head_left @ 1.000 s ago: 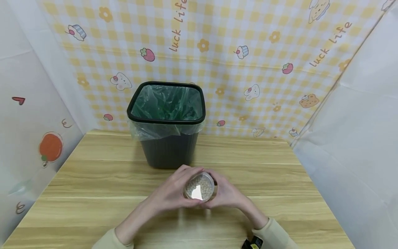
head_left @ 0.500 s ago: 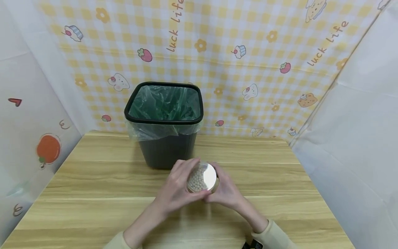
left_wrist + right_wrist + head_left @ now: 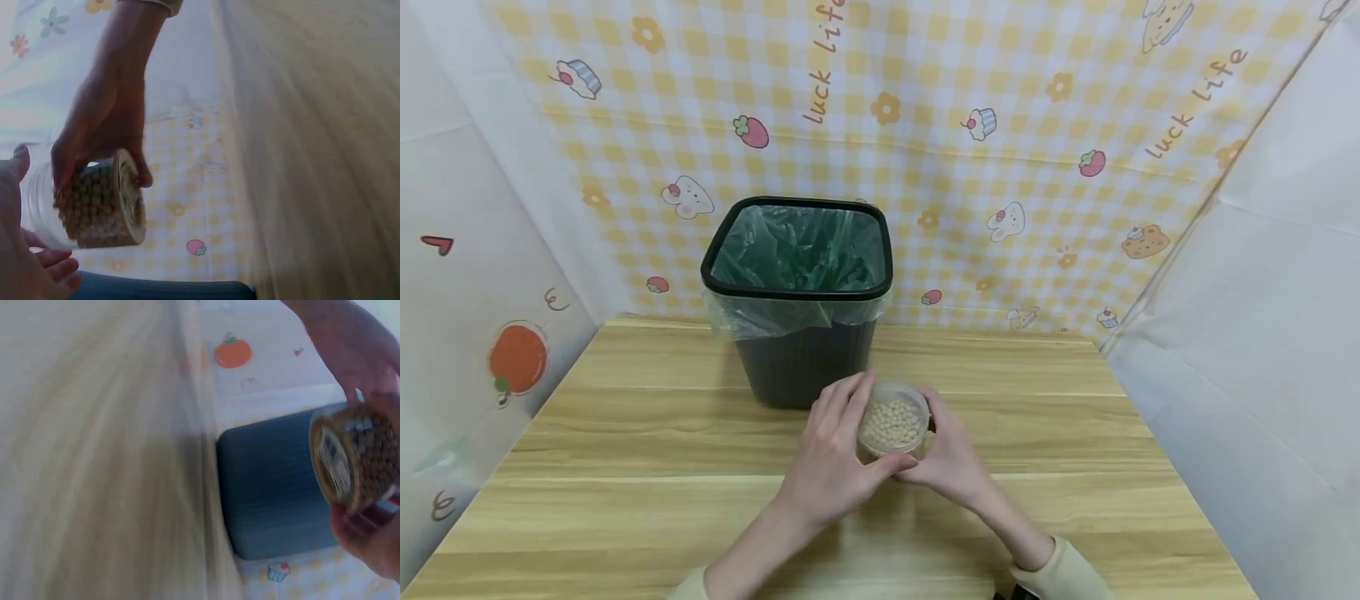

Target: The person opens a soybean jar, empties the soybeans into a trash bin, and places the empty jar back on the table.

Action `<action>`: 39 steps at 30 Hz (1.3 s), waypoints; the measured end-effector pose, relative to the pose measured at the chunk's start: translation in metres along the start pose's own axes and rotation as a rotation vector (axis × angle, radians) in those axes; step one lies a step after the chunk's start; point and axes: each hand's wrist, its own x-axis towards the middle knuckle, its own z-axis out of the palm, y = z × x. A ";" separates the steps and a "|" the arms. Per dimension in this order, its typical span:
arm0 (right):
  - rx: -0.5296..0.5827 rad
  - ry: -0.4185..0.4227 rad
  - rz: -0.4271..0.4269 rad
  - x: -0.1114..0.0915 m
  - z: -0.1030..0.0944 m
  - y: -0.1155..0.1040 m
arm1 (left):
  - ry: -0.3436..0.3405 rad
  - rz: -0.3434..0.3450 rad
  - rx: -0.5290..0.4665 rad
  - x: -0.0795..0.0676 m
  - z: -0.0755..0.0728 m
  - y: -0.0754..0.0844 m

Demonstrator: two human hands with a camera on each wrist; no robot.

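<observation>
Both hands are on it here: a clear plastic tub [image 3: 867, 446], round and smooth-walled, held up just above the tabletop [image 3: 625, 433] in front of the bin. The left hand [image 3: 829, 467] curls its fingers and thumb round the upper, transparent end; the right hand [image 3: 953, 458] is wrapped about the lower side, thumb and fingers on opposite faces. Inside, what look like cotton swabs [image 3: 891, 423] stand packed on end, their pale round tips making a pebbled surface. And from the right wrist, there's the base, a raised ring round a pale printed label [image 3: 336, 462], its text too blurred to read.

Now, the danger. That slick plastic could turn or slide if either grip eases, and an uneven pull might pop the two ends apart and scatter the swabs. Tilt it too far with the top loose and they could spill; whether the top is tight cannot be told.

Just behind sits the dark, ribbed bin [image 3: 808, 367], its crinkled, translucent liner [image 3: 775, 315] folded over the rim; a careless left knuckle might knock it. Beneath, streaky wood grain; beyond, a yellow-checked cloth [image 3: 940, 179] with soft creases.
</observation>
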 end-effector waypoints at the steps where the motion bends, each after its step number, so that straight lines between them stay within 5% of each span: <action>1: 0.062 -0.030 0.027 0.000 -0.003 0.001 | -0.046 -0.021 -0.033 0.001 -0.003 -0.001; 5: 0.285 -0.155 0.048 0.002 -0.015 0.003 | -0.250 -0.098 -0.224 0.006 -0.019 -0.007; 9: 0.413 -0.271 0.013 0.002 -0.022 0.007 | -0.413 -0.100 -0.375 0.008 -0.030 -0.015; 15: 0.497 -0.416 -0.072 0.002 -0.023 0.009 | -0.505 -0.019 -0.568 0.010 -0.034 -0.021; 23: 0.440 -0.441 -0.093 0.003 -0.021 0.003 | -0.496 0.014 -0.582 0.009 -0.033 -0.026; 33: 0.138 -0.250 0.006 -0.002 -0.010 -0.003 | -0.413 -0.026 -0.420 0.006 -0.022 -0.021; 39: -0.013 -0.097 -0.007 -0.004 0.000 -0.006 | -0.272 -0.019 -0.282 0.003 -0.008 -0.013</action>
